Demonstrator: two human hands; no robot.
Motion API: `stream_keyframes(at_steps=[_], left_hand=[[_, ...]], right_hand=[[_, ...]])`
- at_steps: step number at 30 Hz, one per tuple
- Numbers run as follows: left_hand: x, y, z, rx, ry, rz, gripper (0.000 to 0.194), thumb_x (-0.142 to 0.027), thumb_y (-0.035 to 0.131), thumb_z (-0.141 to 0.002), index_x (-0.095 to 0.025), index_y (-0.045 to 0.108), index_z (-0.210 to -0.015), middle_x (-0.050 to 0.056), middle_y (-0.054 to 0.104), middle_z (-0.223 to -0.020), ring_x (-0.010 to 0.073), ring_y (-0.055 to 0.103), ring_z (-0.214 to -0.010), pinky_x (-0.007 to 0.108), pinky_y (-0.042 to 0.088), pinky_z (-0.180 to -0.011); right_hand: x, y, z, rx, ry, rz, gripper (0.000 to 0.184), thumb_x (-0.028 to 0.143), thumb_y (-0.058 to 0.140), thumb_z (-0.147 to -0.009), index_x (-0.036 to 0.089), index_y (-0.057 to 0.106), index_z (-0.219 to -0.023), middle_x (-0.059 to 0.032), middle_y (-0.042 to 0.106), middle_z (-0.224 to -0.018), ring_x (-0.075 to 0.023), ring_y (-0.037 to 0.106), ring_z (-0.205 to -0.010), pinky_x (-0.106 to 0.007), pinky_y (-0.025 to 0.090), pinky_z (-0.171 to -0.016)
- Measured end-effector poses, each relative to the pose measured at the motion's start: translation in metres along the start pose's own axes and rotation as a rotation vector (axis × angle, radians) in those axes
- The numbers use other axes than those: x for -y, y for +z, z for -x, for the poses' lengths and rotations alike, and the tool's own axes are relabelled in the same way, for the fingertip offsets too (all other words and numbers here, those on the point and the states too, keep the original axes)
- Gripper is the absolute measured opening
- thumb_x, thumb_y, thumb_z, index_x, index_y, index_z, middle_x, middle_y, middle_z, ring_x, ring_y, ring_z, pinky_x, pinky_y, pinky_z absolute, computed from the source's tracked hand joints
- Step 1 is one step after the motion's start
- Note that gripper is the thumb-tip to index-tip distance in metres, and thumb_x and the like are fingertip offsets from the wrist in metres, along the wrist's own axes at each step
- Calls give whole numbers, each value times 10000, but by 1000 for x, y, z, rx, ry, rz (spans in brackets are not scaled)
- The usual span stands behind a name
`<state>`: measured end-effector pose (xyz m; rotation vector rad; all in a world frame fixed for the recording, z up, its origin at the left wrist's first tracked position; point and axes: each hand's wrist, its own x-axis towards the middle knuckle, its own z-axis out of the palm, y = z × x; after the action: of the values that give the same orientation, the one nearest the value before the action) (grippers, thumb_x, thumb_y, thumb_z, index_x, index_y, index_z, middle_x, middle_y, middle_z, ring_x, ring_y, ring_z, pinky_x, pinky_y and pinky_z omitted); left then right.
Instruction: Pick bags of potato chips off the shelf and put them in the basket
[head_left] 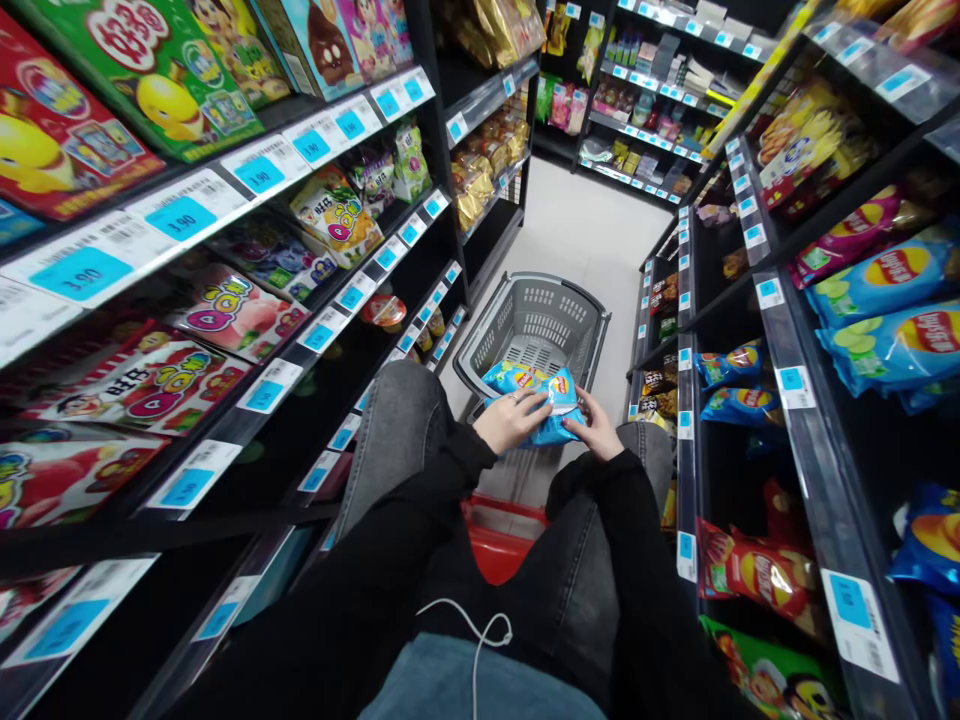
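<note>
I sit low in a shop aisle with my knees up. My left hand [513, 418] lies on top of a blue crisp bag [534, 396], fingers curled over it. At the bag's near right edge, my right hand [598, 430] grips it. Both hands hold the bag just above my knees, in front of an empty grey shopping basket [487, 330] that stands on the floor ahead. Both arms are in black sleeves.
Dark shelves with blue price tags line both sides: sweets and snack packs on the left [225, 310], blue and red crisp bags on the right [885, 280]. A red basket [499, 545] shows between my legs. Pale floor [592, 240] runs ahead to more shelves.
</note>
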<state>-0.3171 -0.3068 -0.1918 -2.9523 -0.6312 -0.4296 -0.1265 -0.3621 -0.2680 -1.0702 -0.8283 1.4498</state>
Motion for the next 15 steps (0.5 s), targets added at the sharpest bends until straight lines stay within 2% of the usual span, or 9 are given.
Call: stream_keyframes(at_steps=[4,7,10,15], left_hand=[[-6,3,-4,0,-72,-52,209,-149,453,-894,-148,661,-920,95,672,-870,210,600,-893,358,503,-790],[-6,1,-4,5,-135,-41,257,-150,421,-905,-145,659,-808,78,628,-736,207,576,-838,367,476,-804],[-3,1,-4,-8,-229,-11,259,-216,436,-916,-163,661,-798,78,627,-781,212,536,-842,379,450,-806],[0,7,-3,-26,-359,52,215,-340,522,-888,-184,647,-813,62,620,-859,223,494,-862,405,428,-820]], right_hand=[[-2,7,0,-27,-73,103,864,424,789,-578,178,445,-1332,-131,580,-1236,-266,573,-1089,-412,470,-931],[-2,11,0,-29,-108,150,816,427,776,-608,177,467,-1321,-129,595,-1214,-260,585,-1061,-404,486,-905],[-1,11,0,-20,-122,155,776,421,767,-627,175,482,-1306,-132,601,-1206,-259,593,-1051,-403,492,-894],[-1,8,-3,2,-169,133,664,381,778,-621,171,541,-1205,-132,600,-1218,-266,566,-1131,-419,446,-975]])
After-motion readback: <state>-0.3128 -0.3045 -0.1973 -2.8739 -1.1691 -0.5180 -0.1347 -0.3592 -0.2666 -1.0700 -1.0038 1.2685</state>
